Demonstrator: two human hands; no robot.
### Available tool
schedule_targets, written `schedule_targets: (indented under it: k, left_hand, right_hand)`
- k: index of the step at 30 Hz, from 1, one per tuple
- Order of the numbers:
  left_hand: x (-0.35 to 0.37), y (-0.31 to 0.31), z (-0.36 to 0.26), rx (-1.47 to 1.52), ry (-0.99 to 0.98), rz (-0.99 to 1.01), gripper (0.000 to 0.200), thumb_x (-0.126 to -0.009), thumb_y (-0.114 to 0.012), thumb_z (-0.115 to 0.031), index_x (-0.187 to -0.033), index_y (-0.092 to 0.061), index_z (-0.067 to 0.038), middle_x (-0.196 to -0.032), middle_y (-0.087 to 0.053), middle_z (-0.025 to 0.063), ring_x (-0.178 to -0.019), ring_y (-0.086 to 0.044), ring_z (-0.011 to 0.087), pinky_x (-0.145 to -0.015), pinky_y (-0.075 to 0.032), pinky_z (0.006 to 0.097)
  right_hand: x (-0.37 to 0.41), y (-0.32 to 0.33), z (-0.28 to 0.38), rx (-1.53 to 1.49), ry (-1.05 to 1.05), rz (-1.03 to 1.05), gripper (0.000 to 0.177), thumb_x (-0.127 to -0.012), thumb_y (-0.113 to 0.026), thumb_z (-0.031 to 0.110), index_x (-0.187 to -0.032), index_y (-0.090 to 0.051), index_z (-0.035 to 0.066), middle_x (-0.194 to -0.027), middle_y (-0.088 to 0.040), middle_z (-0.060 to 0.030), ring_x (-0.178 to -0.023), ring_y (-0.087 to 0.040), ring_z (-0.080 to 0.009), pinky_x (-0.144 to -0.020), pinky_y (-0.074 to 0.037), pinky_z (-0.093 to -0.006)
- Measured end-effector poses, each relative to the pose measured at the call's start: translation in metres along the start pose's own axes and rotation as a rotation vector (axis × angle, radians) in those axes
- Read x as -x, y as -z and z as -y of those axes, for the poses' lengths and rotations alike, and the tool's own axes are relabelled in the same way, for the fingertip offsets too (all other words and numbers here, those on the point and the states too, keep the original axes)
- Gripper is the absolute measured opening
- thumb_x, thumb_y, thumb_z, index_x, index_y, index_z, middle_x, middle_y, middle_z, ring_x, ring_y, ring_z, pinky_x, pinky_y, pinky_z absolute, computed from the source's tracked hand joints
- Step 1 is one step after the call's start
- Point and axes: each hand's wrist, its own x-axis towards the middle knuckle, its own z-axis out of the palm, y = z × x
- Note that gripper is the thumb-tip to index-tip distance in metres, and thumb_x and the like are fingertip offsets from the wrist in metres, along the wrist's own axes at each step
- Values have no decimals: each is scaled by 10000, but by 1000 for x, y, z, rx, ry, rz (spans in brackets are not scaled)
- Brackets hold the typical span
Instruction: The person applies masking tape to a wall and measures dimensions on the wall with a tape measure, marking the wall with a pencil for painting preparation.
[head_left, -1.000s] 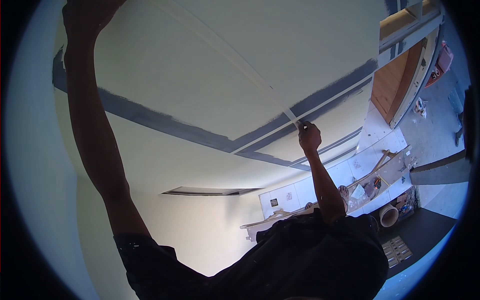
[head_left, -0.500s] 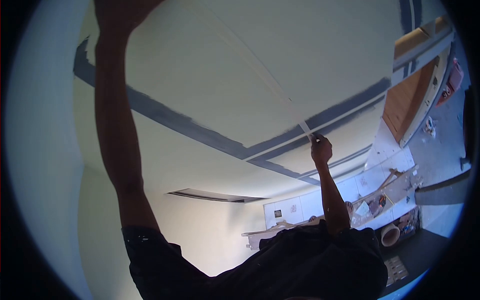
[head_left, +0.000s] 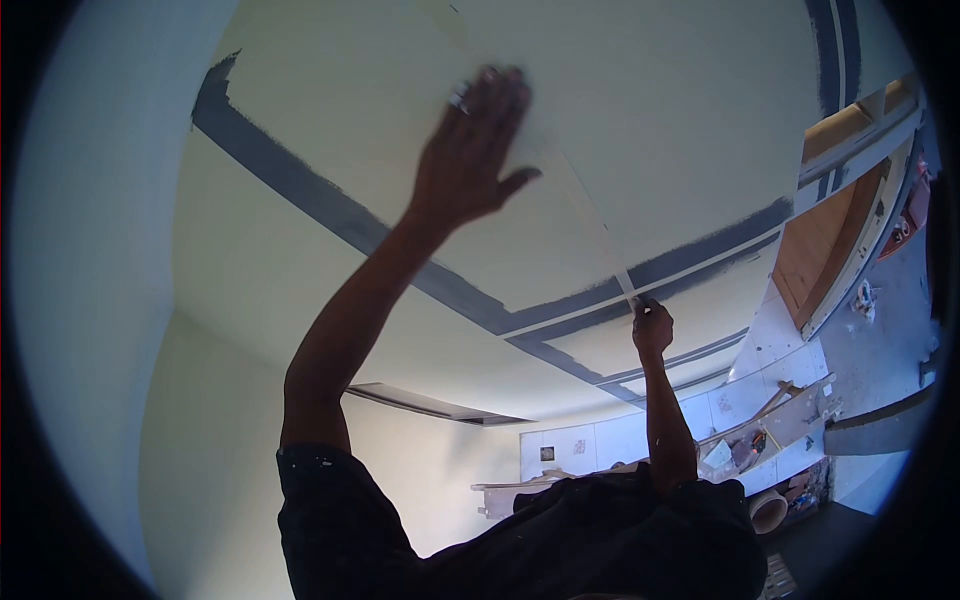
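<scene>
Overhead, pale strip point(head_left: 594, 213), end in right fingers point(head_left: 648, 306)

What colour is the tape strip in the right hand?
Whitish; the tape strip shows best in the head view, where it crosses the dark grey band.

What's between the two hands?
In the head view, a pale strip runs between the left hand and right hand, crossing a grey band near the right.

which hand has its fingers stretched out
The left hand, the higher one in view: its fingers extend, while the right hand is curled closed at the pale strip.
</scene>
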Motion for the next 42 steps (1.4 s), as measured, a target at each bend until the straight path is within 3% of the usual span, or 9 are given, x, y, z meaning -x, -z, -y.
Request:
schedule_targets:
  k: [5,8,19,21,28,32,42]
  left_hand:
    - [31,-37,-56,72,-83,154,830,-771,-668,-508,-1410,-383,-61,-1495,-320,108,-1397,-265,307,-1120,-281,451]
    - [39,-54,-75,107,-57,163,818,-768,-673,-499,-1401,-399,-59,-1499,-315,104,-1403,-250,299,-1129,-266,447]
    - [81,-115,-148,235,-20,239,816,-761,-663,-481,-1410,-397,-63,-1499,-322,98,-1391,-274,289,-1119,-270,439]
    - [87,-125,-162,258,-27,245,802,-772,-653,-469,-1412,-393,-61,-1499,-324,90,-1383,-288,283,-1114,-276,435]
    - [123,-162,-207,241,-100,338,779,-787,-631,-444,-1416,-386,-56,-1504,-318,85,-1382,-290,278,-1108,-281,430]
    - [128,-172,-222,262,-76,397,789,-777,-653,-423,-1421,-378,-60,-1517,-295,74,-1370,-305,282,-1103,-288,427]
    - [131,-180,-231,260,-91,414,800,-762,-669,-399,-1439,-358,-107,-1516,-297,55,-1357,-323,270,-1081,-320,419]
  right_hand:
    - [-4,-7,-10,-39,37,-14,262,-865,-601,396,-990,-717,196,-829,-674,-126,-788,-651,-342,-660,-503,-478]
    - [2,8,3,-48,13,13,263,-863,-607,402,-982,-723,198,-718,-662,-100,-710,-657,-306,-627,-499,-450]
    - [0,2,-1,-94,8,9,292,-869,-604,416,-998,-721,181,-772,-670,-119,-736,-659,-321,-653,-504,-453]
    - [1,-1,-3,-90,71,-80,316,-861,-612,429,-977,-724,158,-738,-670,-116,-703,-655,-317,-624,-498,-441]
    - [1,2,-4,-70,19,-1,317,-878,-601,421,-980,-721,146,-739,-662,-112,-699,-652,-298,-631,-498,-428]
    - [3,4,-4,-102,7,-5,308,-868,-598,423,-917,-716,143,-821,-660,-130,-775,-649,-329,-659,-498,-450]
    - [8,5,-7,-101,2,2,332,-885,-594,428,-917,-709,118,-792,-647,-127,-745,-643,-323,-646,-492,-435]
